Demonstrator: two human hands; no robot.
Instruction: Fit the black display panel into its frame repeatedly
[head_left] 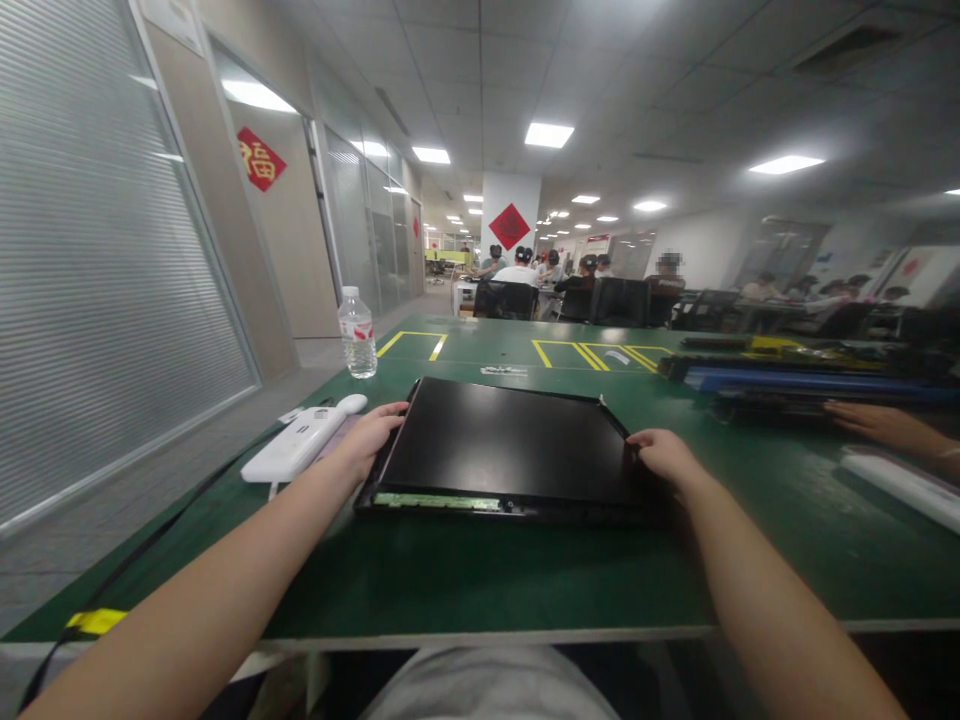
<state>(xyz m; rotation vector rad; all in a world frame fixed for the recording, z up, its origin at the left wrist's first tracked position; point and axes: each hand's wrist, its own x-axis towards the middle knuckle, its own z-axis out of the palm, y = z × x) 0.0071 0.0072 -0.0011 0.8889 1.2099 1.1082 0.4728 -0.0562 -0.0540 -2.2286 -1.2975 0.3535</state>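
Note:
A black display panel (510, 435) lies screen up in front of me, its surface glossy and dark. Along its near edge runs a green circuit strip (439, 501), set in a black frame. My left hand (375, 437) grips the panel's left edge, fingers on top of the rim. On the opposite side my right hand (665, 456) pinches the right edge between thumb and curled fingers. A small light-coloured bit (601, 400) sticks up at the far right corner. The undersides of both hands are hidden.
A white device (300, 447) stands left of the panel, with a water bottle (358, 335) behind it. Yellow tape (555, 352) marks the green table (480, 590). At right, another person's hand (885, 425) is near dark and blue long parts (780, 380) and a white bar (904, 488).

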